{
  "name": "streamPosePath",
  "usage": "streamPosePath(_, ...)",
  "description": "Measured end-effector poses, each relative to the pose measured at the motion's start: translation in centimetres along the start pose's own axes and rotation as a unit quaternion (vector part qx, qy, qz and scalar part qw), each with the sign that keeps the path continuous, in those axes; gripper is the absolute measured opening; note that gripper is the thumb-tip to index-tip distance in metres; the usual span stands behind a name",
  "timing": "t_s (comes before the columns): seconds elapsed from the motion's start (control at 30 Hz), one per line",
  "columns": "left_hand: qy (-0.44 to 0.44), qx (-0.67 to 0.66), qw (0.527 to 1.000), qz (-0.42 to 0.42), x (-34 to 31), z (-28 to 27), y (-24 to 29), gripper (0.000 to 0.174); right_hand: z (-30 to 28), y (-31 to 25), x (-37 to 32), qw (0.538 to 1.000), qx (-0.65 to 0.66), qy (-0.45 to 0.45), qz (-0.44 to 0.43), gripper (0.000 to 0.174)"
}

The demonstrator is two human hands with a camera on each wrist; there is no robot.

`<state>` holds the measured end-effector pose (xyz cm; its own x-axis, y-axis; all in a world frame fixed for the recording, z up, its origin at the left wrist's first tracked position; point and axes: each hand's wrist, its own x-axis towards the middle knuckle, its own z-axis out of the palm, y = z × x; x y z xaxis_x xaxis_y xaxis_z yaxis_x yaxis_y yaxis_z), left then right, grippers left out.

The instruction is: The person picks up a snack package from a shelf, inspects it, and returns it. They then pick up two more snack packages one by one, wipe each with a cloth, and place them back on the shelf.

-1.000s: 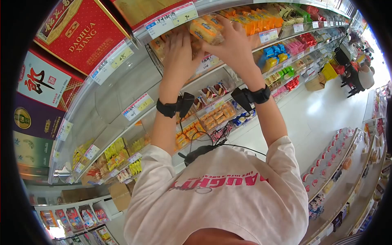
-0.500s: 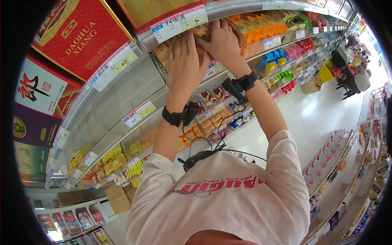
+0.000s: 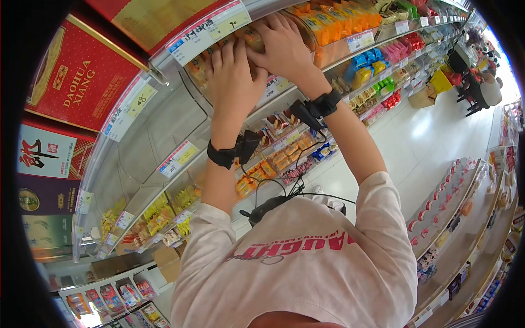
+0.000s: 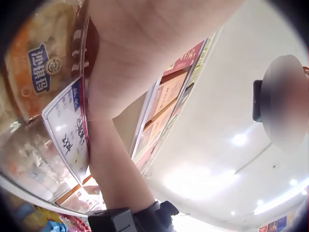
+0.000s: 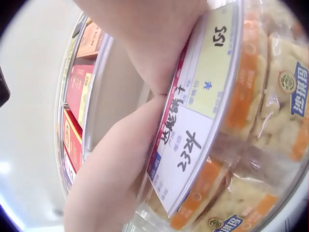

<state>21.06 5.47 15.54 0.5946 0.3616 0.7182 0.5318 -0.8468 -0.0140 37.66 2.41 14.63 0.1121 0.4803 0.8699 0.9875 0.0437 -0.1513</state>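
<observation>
My left hand [image 3: 236, 76] reaches over the front of a clear shelf bin, its fingers spread out on packs of sachima [image 3: 198, 72]. Beside it, my right hand [image 3: 283, 50] lies in the same bin with its fingers extended and its fingertips partly hidden by the shelf above. Both thumbs point toward each other. Through the bin's clear front, wrapped sachima [image 4: 24, 72] shows in the left wrist view. More sachima [image 5: 287, 92] fills the right wrist view's right side, behind a handwritten price tag [image 5: 198, 125].
Liquor boxes [image 3: 68, 76] line the upper left shelf, with a price card [image 3: 210, 33] on the edge over my hands. To the right are orange-wrapped snacks [image 3: 339, 27]. Lower tiers hold yellow packets [image 3: 158, 218]. A yellow basket [image 3: 440, 81] stands down the aisle.
The sachima pack my right hand held up a second ago has gone down into the bin. That hand has moved left and flattened out; the left hand has stayed at the bin.
</observation>
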Motion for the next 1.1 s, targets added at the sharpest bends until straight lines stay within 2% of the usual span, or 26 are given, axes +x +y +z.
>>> streamPosePath(0.23,0.037,-0.08,0.995,0.042,0.1,-0.5,0.2,0.062,0.1,0.0,-0.6,0.998,0.045,0.03,0.015,0.048)
streamPosePath(0.3,0.013,-0.034,0.998,0.057,-0.1,-0.3,0.1,0.058,0.3,0.1,-0.3,0.996,0.062,0.054,0.028,0.043)
streamPosePath(0.53,0.009,-0.025,0.998,0.053,-0.1,0.2,0.1,0.06,-0.4,-0.3,-0.3,0.995,0.067,0.044,0.054,0.038)
streamPosePath(0.63,0.009,-0.082,0.996,0.022,0.1,0.1,0.0,0.066,-1.0,-0.8,-0.2,0.994,0.069,0.061,0.055,0.037)
streamPosePath(0.73,0.005,-0.082,0.997,-0.001,0.0,0.2,0.1,0.068,-1.3,-0.7,-0.3,0.99,0.097,0.055,0.082,0.035)
streamPosePath(0.9,0.024,-0.048,0.998,0.014,0.2,-0.4,0.5,0.062,-1.3,-1.0,-0.6,0.986,0.095,0.042,0.131,0.033)
streamPosePath(1.1,0.017,-0.055,0.998,0.011,0.1,0.0,0.2,0.061,-1.0,-0.6,-0.5,0.985,0.122,0.016,0.119,0.033)
